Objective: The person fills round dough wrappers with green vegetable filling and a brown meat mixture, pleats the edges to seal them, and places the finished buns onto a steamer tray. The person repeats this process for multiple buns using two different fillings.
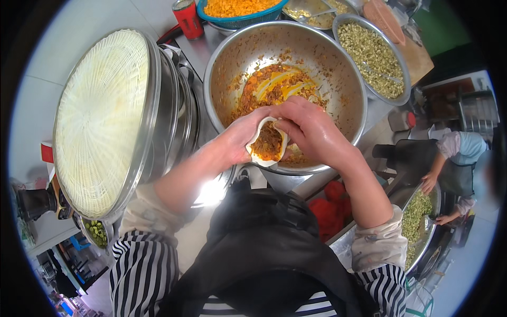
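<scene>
My left hand cups a round dough wrapper from its left side. Dark orange-brown chopped filling sits inside the wrapper, whose pale rim curls up around it. The thumb and fingers of my right hand pinch the wrapper's upper right edge. Both hands are over the near part of a large steel mixing bowl. An oily layer of the same kind of filling lies in the bowl, with bits stuck to its walls. My fingers partly hide the wrapper's far side.
Left stands a stack of steamer trays topped by a woven mat. Behind are a red can, a teal basket of orange pieces and a bowl of chopped green filling. At right a co-worker handles a large basin.
</scene>
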